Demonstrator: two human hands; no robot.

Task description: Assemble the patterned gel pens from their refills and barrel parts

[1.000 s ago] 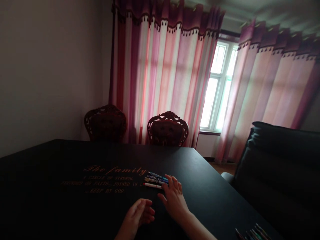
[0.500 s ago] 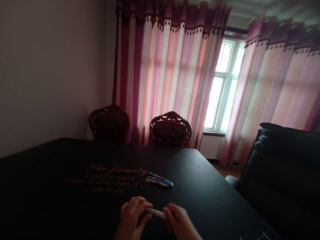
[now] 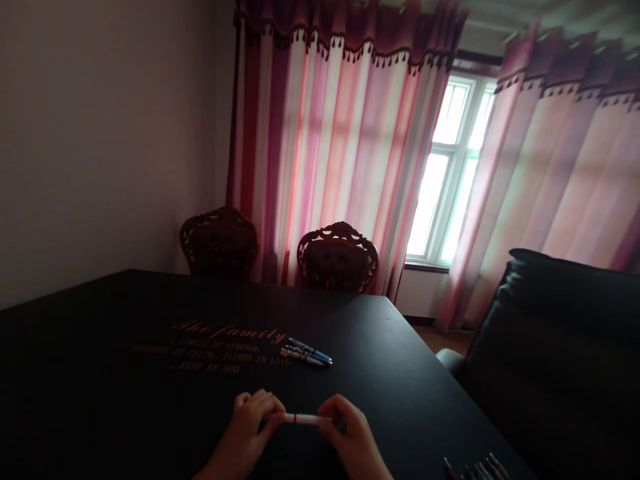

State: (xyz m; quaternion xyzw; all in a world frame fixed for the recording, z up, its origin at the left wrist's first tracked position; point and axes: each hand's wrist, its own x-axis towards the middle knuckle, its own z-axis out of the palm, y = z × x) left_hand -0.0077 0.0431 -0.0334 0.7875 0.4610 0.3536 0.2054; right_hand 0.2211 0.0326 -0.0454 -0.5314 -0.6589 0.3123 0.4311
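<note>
A white pen with a red band (image 3: 301, 419) lies level between my two hands, above the dark table (image 3: 200, 427). My left hand (image 3: 254, 420) pinches its left end between thumb and fingers. Around the right end, the thumb and fingers of my right hand (image 3: 346, 427) are closed. Beyond my hands, several blue and white pens (image 3: 307, 353) lie in a small bunch beside the printed lettering (image 3: 227, 331).
More pens (image 3: 483, 469) lie near the table's right edge at the bottom. Two carved chairs (image 3: 220, 243) (image 3: 339, 257) stand behind the far edge. A dark armchair (image 3: 560, 333) is on the right.
The left hand's thumb and fingers have closed on the pen's left end, and the pen is now more level. The view has shifted, bringing more pens into sight at the lower right.
</note>
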